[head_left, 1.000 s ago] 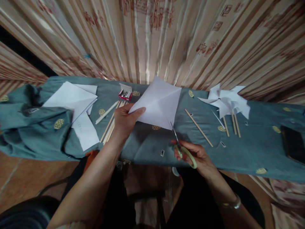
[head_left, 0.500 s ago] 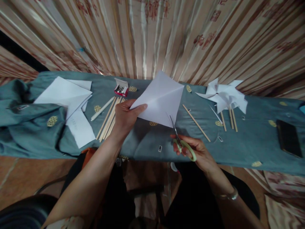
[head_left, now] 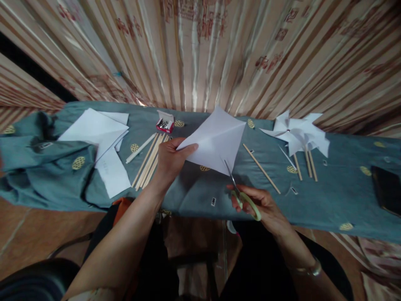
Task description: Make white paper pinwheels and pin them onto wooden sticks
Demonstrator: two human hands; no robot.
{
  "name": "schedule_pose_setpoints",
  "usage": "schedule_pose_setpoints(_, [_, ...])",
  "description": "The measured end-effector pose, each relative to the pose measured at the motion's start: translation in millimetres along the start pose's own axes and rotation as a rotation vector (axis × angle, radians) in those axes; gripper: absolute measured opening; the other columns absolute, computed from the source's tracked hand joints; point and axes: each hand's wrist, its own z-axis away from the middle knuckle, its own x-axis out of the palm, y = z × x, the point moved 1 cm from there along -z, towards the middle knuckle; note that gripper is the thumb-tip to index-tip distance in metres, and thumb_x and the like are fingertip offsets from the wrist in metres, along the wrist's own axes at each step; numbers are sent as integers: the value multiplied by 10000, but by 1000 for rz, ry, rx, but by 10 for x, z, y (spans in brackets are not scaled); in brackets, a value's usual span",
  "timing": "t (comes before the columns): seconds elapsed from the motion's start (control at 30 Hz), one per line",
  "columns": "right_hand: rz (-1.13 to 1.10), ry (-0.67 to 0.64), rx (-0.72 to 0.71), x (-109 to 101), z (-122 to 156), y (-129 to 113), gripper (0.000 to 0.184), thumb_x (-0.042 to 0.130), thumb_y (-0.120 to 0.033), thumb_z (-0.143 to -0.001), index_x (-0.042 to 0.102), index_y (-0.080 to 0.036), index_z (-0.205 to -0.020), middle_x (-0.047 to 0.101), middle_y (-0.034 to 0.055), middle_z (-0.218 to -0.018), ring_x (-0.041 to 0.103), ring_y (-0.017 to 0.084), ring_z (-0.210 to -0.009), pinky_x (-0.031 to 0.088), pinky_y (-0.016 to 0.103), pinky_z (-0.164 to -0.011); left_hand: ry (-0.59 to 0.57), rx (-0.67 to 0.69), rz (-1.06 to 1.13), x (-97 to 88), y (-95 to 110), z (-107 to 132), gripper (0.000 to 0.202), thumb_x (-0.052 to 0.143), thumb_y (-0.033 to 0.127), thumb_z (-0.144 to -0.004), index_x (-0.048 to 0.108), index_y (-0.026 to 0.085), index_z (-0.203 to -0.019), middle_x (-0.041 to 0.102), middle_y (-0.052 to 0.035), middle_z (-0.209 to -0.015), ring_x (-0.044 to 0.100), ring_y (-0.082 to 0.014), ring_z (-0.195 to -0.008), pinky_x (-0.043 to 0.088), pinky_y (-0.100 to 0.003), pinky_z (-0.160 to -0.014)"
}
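My left hand (head_left: 172,156) pinches one corner of a white sheet of paper (head_left: 216,140), thumb on top. The sheet is held above the table and shows crease lines. In my right hand (head_left: 257,202) is a pair of scissors (head_left: 249,202) with pale green handles, fingers through the loops. Its blades are slightly parted at the sheet's near right corner, one in front of the paper; how far any cut runs is too faint to tell.
Wooden sticks (head_left: 150,163), a white pen-like stick (head_left: 140,148), a small box of metal pins (head_left: 164,122) and white papers (head_left: 94,129) lie to the left. On the right are a single stick (head_left: 261,168), paper pinwheels (head_left: 297,129) and a phone (head_left: 387,188).
The view has shifted, so everything sits slightly lower and further right. Both hands keep their holds, with the scissors still at the same corner of the paper.
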Motion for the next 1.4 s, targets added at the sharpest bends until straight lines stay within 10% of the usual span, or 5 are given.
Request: schedule_pose_setpoints(1.4, [22, 62, -18, 47, -53, 31, 416, 789, -469, -712, 756, -223, -1046, 610, -3, -619, 508, 106, -533, 444, 236, -505, -12, -86, 8, 24, 28, 55, 168, 808, 252, -589, 767, 160, -723, 676, 6, -604, 583, -147, -560, 448, -254, -545])
